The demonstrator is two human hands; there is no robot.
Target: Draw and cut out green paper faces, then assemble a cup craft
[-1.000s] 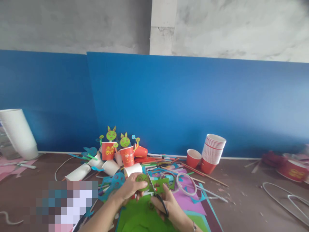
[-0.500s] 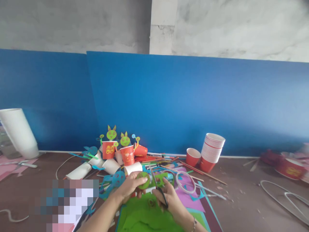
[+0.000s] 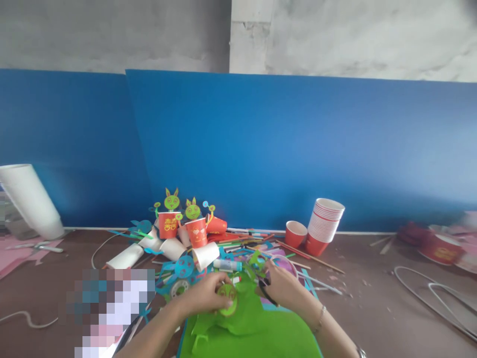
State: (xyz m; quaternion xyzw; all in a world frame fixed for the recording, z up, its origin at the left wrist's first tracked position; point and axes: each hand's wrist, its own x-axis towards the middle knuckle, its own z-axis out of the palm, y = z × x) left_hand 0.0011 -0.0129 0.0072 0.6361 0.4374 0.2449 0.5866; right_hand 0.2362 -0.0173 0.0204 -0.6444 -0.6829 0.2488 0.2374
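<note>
My left hand [image 3: 206, 294] pinches a round green paper face [image 3: 227, 300] with drawn eyes, low over green paper sheets [image 3: 261, 328]. To the right, my right hand [image 3: 281, 281] has its fingers in the dark handles of a pair of scissors [image 3: 269, 294]; the blades are mostly hidden. A green paper scrap [image 3: 256, 260] lies just beyond the right fingertips, and I cannot tell whether they touch it. Between the hands and the cups lies a glue stick [image 3: 228, 265]. A roll of tape [image 3: 180, 288] sits left of my left hand.
Behind stand two red cups [image 3: 196, 233] with green rabbit faces. White cups [image 3: 124, 257], a blue paper rabbit [image 3: 184, 267], and several pens and sticks clutter the middle. A cup stack [image 3: 326, 223] and a single red cup [image 3: 296, 234] stand right. A blue panel [image 3: 238, 149] borders the table.
My right hand has moved right and away from the left with the scissors. My left hand has lowered the paper face slightly toward the green sheets. The tape roll now shows.
</note>
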